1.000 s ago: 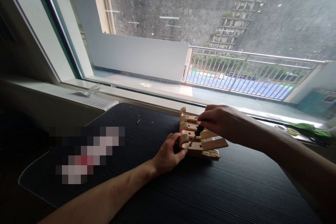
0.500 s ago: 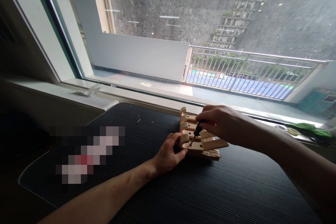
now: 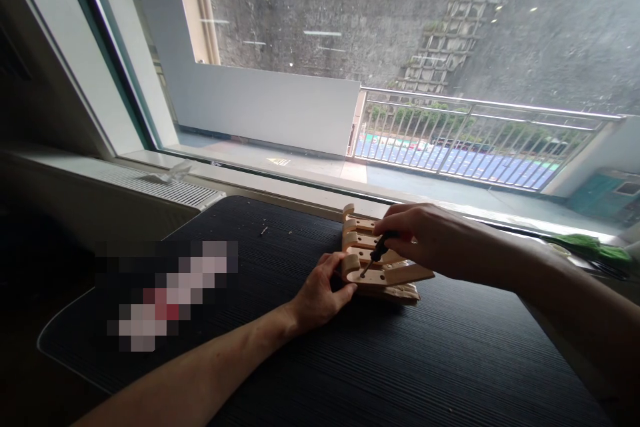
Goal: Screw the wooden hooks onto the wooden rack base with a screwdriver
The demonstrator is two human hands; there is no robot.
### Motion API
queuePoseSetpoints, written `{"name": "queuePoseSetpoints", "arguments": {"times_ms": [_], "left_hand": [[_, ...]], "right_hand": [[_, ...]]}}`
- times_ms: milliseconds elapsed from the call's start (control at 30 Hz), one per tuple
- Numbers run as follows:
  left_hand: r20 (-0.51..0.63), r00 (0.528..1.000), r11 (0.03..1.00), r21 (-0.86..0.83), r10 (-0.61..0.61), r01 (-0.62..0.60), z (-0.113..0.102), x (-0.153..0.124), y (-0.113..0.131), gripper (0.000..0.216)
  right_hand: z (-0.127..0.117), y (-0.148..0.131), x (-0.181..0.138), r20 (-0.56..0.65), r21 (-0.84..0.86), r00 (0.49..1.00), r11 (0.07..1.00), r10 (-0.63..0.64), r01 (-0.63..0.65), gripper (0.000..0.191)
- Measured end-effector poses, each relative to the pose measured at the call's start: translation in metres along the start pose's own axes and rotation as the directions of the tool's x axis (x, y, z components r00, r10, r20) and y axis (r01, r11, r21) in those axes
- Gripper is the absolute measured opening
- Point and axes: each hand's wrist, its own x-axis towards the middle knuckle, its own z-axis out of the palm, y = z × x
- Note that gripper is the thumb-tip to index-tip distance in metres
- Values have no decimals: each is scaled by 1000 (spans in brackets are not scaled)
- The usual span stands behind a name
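- You have the wooden rack [image 3: 370, 278] on the dark surface [image 3: 300, 360], just inside the window [image 3: 280, 113]; its pieces stand one behind another, curled ends to the left and flat arms reaching right.
- Your left hand [image 3: 320, 293] is at the left end of the wooden rack, partly closed on it: the thumb lies along the near edge and the fingers wrap around beside the nearest curl.
- Your right hand [image 3: 417, 233] is above the right part of the wooden rack, closed around the handle of a screwdriver [image 3: 379, 252].
- You have that screwdriver tilted, its tip down at the left-hand hole of the nearest piece of the wooden rack; whether a screw sits there is too small to tell.
- Under the near side of the wooden rack, you can see the rough edge of a brownish slab [image 3: 403, 295].
- Left of the wooden rack, well apart, you have a pixelated patch [image 3: 165, 293] hiding whatever lies there, and small scraps [image 3: 263, 231] lie nearer to it.
- Farther left and beyond the wooden rack, a clear plastic bag [image 3: 173, 173] rests on a slatted grille [image 3: 170, 190].
- To the right of the wooden rack, past your wrist, lies a green bundle [image 3: 595, 250].
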Motion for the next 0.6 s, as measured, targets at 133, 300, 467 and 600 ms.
{"name": "queuePoseSetpoints", "arguments": {"times_ms": [133, 300, 467, 600], "left_hand": [[3, 1000, 1000, 4, 2, -2, 0, 0, 0, 35], [6, 1000, 1000, 3, -6, 6, 0, -1, 1, 36], [6, 999, 999, -24, -34, 35, 0, 0, 2, 35], [16, 997, 991, -105, -78, 79, 0, 0, 1, 40]], "right_hand": [[0, 2, 1, 15, -10, 1000, 1000, -6, 6, 22], [4, 5, 6, -3, -35, 1000, 999, -7, 7, 23], [8, 8, 9, -26, -76, 1000, 997, 4, -6, 23], [5, 3, 6, -18, -40, 1000, 999, 11, -12, 23]]}}
